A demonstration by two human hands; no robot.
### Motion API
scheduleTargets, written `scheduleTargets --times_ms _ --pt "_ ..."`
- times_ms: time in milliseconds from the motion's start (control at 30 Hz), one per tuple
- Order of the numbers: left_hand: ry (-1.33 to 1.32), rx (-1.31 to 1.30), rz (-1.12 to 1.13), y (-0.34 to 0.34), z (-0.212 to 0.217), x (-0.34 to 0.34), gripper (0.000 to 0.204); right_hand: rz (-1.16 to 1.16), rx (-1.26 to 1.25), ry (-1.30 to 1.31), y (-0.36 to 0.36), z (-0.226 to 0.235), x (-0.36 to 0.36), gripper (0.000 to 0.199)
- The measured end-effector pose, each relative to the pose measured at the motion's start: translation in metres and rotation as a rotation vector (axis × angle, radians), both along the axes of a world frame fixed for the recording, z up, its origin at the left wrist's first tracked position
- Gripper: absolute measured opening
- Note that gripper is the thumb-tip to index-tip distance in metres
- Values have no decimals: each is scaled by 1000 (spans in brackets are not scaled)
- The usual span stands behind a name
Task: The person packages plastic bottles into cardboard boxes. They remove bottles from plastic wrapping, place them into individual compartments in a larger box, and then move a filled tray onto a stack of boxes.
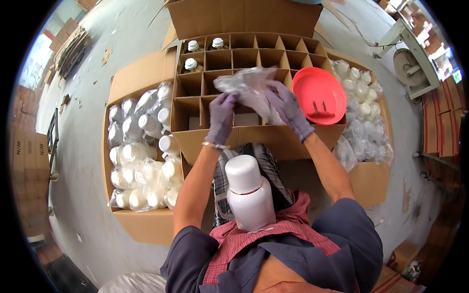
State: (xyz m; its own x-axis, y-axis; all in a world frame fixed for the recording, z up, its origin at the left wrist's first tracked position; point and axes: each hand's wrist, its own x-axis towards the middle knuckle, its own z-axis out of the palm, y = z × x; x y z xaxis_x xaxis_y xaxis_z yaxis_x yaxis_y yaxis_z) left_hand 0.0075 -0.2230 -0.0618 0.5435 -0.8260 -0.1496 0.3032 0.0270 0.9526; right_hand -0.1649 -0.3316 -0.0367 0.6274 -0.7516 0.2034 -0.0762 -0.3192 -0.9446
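Observation:
Both my hands wear thin purple-grey gloves and hold a crumpled clear plastic bag (pixel 250 88) over a divided carton (pixel 293 139). My left hand (pixel 223 117) pinches the bag's near left side. My right hand (pixel 290 110) grips its right side, slightly blurred. In my lap stands a white vacuum flask (pixel 251 205) with a white cup lid and a side handle, touched by neither hand. White-capped items (pixel 192 46) sit in three cells at the carton's far left. A red plastic bowl (pixel 305 90) rests on the carton's right side with dark, thin pieces inside.
An open box (pixel 141 227) of bagged white flasks stands at left. Another box (pixel 376 183) at right holds bagged white cup-like pieces. Beyond the divided carton is one more brown box (pixel 244 19). Stacked cartons (pixel 27 161) and a metal-framed machine (pixel 413 58) flank the grey floor.

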Motion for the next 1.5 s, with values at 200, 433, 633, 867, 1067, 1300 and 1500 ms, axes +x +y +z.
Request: scheduleTargets --times_ms 200,433,633,867,1067,1300,1500 --pt "-734 -195 250 62 -56 76 31 7 -19 624 -43 -108 -38 43" --pt "477 -318 216 82 -17 104 33 16 -880 479 10 -31 11 58" --pt "258 -712 192 78 -2 135 44 270 760 -13 -8 -29 40 29" --pt "-892 -226 -56 71 36 4 47 416 1046 -138 8 -41 48 46" --pt "-260 141 253 89 13 8 27 299 616 -153 10 -33 23 59" --pt "-201 36 223 99 5 -9 36 86 -531 -159 78 3 28 61" --pt "-187 -315 201 125 -6 -10 27 -45 -78 111 44 -45 10 32"
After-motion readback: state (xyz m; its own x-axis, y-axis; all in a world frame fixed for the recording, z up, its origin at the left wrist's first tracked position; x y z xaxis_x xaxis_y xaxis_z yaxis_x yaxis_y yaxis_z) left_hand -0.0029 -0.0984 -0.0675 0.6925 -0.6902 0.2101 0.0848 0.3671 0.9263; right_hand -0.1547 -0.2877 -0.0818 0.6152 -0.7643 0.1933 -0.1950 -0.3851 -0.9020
